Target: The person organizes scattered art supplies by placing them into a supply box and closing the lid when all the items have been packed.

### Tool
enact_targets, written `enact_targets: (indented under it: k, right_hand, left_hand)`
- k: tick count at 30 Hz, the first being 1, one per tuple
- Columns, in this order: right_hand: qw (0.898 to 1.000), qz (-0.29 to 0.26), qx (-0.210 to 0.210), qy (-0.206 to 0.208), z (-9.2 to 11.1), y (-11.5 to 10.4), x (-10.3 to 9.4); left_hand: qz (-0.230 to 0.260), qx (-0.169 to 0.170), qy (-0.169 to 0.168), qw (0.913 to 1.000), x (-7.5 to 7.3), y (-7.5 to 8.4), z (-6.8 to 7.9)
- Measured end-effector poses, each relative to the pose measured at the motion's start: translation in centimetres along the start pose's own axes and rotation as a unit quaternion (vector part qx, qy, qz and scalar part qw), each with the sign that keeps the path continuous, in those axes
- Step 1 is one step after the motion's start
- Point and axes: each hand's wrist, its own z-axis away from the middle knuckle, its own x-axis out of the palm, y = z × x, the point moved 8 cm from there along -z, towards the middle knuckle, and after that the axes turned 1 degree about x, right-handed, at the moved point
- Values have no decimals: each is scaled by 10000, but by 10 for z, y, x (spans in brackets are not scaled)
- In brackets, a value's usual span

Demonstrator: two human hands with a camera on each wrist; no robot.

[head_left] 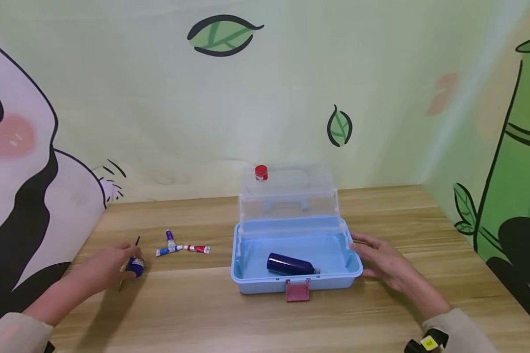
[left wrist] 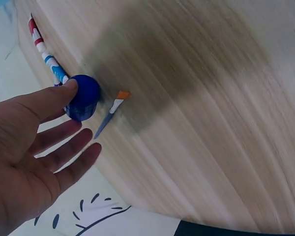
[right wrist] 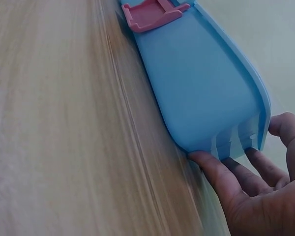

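so, left fingers (left wrist: 59,135) on blue jar (left wrist: 84,102), right fingers (right wrist: 220,173) against blue box (head_left: 262,288)

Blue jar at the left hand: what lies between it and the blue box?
In the head view, a purple tube, a blue tube and a red tube; then bare table up to the blue box.

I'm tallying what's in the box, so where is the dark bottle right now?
In the head view, just right of centre, the dark bottle lies on its side inside the open blue box, close behind the pink latch.
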Motion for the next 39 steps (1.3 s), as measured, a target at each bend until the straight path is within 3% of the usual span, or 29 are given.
enact_targets:
  k: [6, 18, 25, 28, 39]
  right_hand:
    - [9998, 12, 120, 138, -1, 4, -1]
    - [9999, -4, 100, 125, -1, 3, -2]
    - [9999, -22, 88, 126, -2, 4, -1]
    - [9999, -24, 90, 123, -3, 4, -1]
    - [9999, -30, 112, 127, -2, 4, -1]
  left_hand:
    - [258, 33, 171, 9995, 4, 0, -3]
    - [323, 709, 255, 9966, 0, 2, -17]
    - [585, 204, -118, 9980, 5, -6, -23]
    - [569, 134, -168, 9982, 8, -8, -25]
    - [407, 256, 797, 9957, 7, -7, -34]
